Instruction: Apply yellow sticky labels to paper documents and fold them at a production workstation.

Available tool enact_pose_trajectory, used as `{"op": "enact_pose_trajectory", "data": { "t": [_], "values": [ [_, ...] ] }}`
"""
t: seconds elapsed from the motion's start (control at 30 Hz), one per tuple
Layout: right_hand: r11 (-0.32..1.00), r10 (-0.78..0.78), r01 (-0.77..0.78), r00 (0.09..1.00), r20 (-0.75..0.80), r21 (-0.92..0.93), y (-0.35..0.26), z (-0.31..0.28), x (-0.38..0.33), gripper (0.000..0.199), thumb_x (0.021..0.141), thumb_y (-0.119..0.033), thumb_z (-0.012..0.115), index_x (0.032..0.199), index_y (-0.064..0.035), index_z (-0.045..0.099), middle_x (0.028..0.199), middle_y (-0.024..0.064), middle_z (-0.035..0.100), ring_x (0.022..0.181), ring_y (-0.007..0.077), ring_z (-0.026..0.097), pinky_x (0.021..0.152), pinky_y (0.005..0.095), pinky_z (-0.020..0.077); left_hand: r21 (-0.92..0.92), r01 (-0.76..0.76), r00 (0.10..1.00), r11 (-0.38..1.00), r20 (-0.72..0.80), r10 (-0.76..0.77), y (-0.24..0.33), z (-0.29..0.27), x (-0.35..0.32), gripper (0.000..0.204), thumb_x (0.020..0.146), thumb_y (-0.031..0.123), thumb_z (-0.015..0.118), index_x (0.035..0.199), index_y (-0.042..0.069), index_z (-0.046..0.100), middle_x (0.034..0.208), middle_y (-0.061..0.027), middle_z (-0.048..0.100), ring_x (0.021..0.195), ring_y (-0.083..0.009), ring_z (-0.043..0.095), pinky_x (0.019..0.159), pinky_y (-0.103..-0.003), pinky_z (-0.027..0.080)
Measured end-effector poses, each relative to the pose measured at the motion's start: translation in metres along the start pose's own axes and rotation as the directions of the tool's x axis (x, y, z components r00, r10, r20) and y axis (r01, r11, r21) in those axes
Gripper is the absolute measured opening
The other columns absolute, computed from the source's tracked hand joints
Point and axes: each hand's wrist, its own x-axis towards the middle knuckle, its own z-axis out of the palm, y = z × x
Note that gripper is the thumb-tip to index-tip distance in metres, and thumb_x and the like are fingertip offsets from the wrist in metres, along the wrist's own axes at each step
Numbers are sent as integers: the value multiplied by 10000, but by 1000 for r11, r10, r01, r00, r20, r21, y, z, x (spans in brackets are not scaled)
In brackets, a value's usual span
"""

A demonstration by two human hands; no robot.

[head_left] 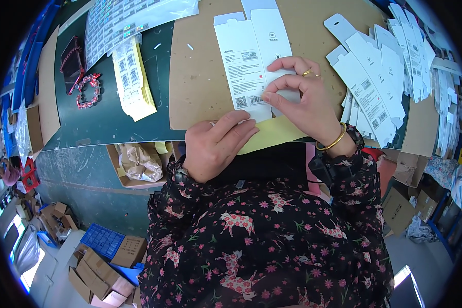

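A flat, unfolded white carton [239, 66] with printed text and codes lies on a brown cardboard sheet [195, 77] before me. My left hand [215, 143] is closed at the carton's lower edge, its fingers pressed together on a strip of yellow backing paper [272, 134]. That strip runs along the table edge to below my right hand [305, 95]. Over the carton's right part, the right thumb and index finger meet in a pinch; whatever may be between them is too small to name. The right hand covers part of the carton's print.
More flat white cartons [367, 84] are piled at the right. To the left lie yellow-backed label sheets [130, 77], a larger sticker sheet [123, 25], a bead bracelet [89, 91] and a dark phone-like object [72, 64]. An open box with crumpled paper [140, 161] stands below the table edge.
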Motion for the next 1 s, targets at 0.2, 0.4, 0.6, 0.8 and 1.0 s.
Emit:
{"op": "enact_pose_trajectory", "data": {
  "t": [0.2, 0.4, 0.6, 0.8, 1.0],
  "values": [
    [1000, 0, 0, 1000, -11, -6, 0, -1, -2, 95, 842, -146, 883, 915, -129, 825, 1312, -4, 674, 1332, 280, 476, 1160, 408, 380, -9, -4, 1000, 1000, 1, 4, 4, -1, 2, 238, 813, 69, 882, 1038, 74, 807, 1072, -52, 762, 727, -199, 726, 595, -316, 553],
    [1000, -5, 5, 1000, -27, -10, -1, -2, -4, 91, 841, -146, 881, 910, -130, 825, 1303, -6, 677, 1325, 282, 481, 1158, 408, 377, -2, -10, 1000, 1000, -6, 10, 3, 0, 1, 220, 826, 95, 881, 1031, 76, 803, 1122, -37, 767, 704, -176, 705, 577, -309, 525],
    [1000, 0, 0, 999, -32, -3, 0, 1, -3, 88, 837, -140, 879, 906, -131, 824, 1298, -7, 677, 1324, 280, 482, 1160, 410, 376, 6, -28, 999, 1000, -30, 28, 0, 2, 1, 192, 850, 149, 875, 1015, 92, 795, 1228, 0, 773, 633, -120, 648, 514, -289, 444],
    [1000, 6, -6, 999, -38, -6, 1, 2, -3, 85, 837, -134, 875, 904, -131, 825, 1301, -8, 677, 1328, 276, 480, 1158, 412, 378, 9, -31, 999, 999, -24, 31, -1, 3, 2, 188, 851, 149, 874, 1011, 93, 792, 1237, -1, 776, 617, -124, 633, 514, -288, 446],
    [1000, 8, -9, 999, -39, -12, -2, -1, -5, 81, 837, -145, 874, 900, -137, 825, 1299, -9, 677, 1329, 277, 481, 1159, 412, 374, 12, -18, 1000, 1000, -12, 18, 4, 1, 3, 182, 853, 151, 871, 1008, 99, 790, 1236, 5, 772, 607, -131, 621, 517, -290, 454]
  ]
}}
